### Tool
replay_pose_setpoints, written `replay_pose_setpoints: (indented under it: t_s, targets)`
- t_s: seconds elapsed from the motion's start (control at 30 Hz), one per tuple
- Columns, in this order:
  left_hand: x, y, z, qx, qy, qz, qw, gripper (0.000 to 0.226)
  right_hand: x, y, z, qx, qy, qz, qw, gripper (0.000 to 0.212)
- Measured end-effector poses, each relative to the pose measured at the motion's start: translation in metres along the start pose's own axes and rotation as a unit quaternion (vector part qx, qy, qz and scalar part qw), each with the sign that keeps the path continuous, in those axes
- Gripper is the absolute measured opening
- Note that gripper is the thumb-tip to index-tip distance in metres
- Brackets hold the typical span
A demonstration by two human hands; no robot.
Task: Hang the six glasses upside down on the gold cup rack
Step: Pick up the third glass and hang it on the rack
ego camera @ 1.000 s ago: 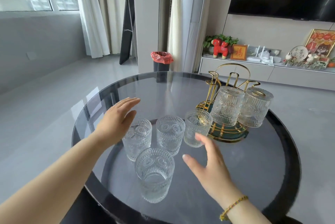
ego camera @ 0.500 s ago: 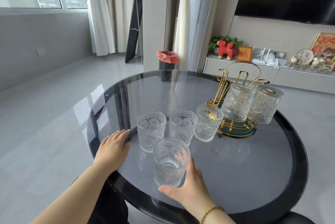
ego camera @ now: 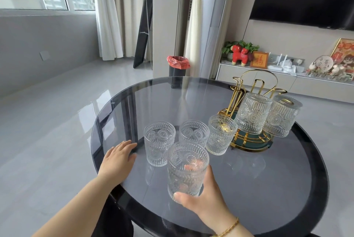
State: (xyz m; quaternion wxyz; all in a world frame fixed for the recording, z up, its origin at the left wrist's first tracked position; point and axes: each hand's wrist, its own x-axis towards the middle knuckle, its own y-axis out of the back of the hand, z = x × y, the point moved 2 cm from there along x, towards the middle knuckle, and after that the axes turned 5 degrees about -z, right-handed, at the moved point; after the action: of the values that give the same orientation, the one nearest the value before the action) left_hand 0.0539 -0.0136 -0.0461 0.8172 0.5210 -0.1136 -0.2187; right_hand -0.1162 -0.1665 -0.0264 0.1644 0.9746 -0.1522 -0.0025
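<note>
The right hand (ego camera: 206,196) grasps an empty embossed glass (ego camera: 187,169) at the round glass table's (ego camera: 258,188) 6 o'clock, now raised slightly from where it stood half a second ago. Three empty upright glasses (ego camera: 193,134) stand mid-table, and two inverted glasses (ego camera: 252,115) hang on the gold cup rack (ego camera: 249,121) at 2 o'clock. The left hand (ego camera: 117,159) lies flat and released at 8 o'clock, as before.
</note>
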Motion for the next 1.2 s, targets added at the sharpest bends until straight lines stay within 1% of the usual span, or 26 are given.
replay_pose_setpoints:
  t_s: [0.07,0.13,0.2,0.27,0.33,0.47,0.57,0.7,0.8,0.87,0.93,1.0,1.03,1.13,1.2]
  targets:
    - [0.002,0.011,0.006,-0.071,0.010,0.032,0.997,0.038,0.000,0.015,-0.011,0.029,0.019,0.006,0.999,0.066]
    - [0.004,0.024,0.016,-0.099,0.004,0.078,0.992,0.036,0.001,0.033,-0.021,0.040,0.034,0.015,0.999,0.068]
    - [0.006,0.036,0.032,-0.107,-0.019,0.123,0.987,0.035,0.001,0.053,-0.027,0.051,0.049,0.029,0.997,0.066]
    - [0.008,0.046,0.053,-0.117,-0.048,0.150,0.981,0.034,-0.002,0.075,-0.031,0.061,0.061,0.060,0.994,0.066]
    - [0.011,0.054,0.076,-0.122,-0.087,0.171,0.974,0.033,-0.004,0.097,-0.032,0.069,0.070,0.099,0.990,0.067]
    - [0.025,0.067,0.118,-0.104,-0.149,0.195,0.964,0.033,-0.007,0.139,-0.030,0.063,0.054,0.168,0.982,0.062]
    - [0.040,0.069,0.149,-0.077,-0.203,0.173,0.961,0.034,-0.006,0.171,-0.030,0.053,0.025,0.208,0.976,0.074]
    - [0.061,0.060,0.195,-0.025,-0.279,0.112,0.954,0.039,0.001,0.218,-0.037,0.025,0.026,0.280,0.959,0.052]
    - [0.075,0.045,0.229,0.017,-0.315,0.053,0.947,0.046,0.009,0.248,-0.043,0.019,0.022,0.319,0.947,0.050]
    - [0.083,0.035,0.247,0.048,-0.328,0.015,0.943,0.050,0.016,0.264,-0.050,0.046,0.033,0.328,0.943,0.046]
    - [0.092,0.027,0.260,0.076,-0.334,-0.012,0.939,0.053,0.023,0.279,-0.057,0.047,0.032,0.334,0.941,0.051]
    - [0.101,0.022,0.270,0.090,-0.332,-0.030,0.939,0.057,0.033,0.297,-0.059,0.021,0.007,0.356,0.934,0.066]
    - [0.105,0.020,0.274,0.091,-0.328,-0.038,0.939,0.059,0.038,0.305,-0.059,0.007,-0.006,0.367,0.930,0.070]
    - [0.113,0.012,0.281,0.089,-0.320,-0.058,0.941,0.067,0.056,0.322,-0.065,-0.046,-0.014,0.393,0.918,0.070]
    - [0.116,0.007,0.281,0.090,-0.319,-0.057,0.942,0.070,0.067,0.331,-0.071,-0.093,-0.022,0.410,0.907,0.068]
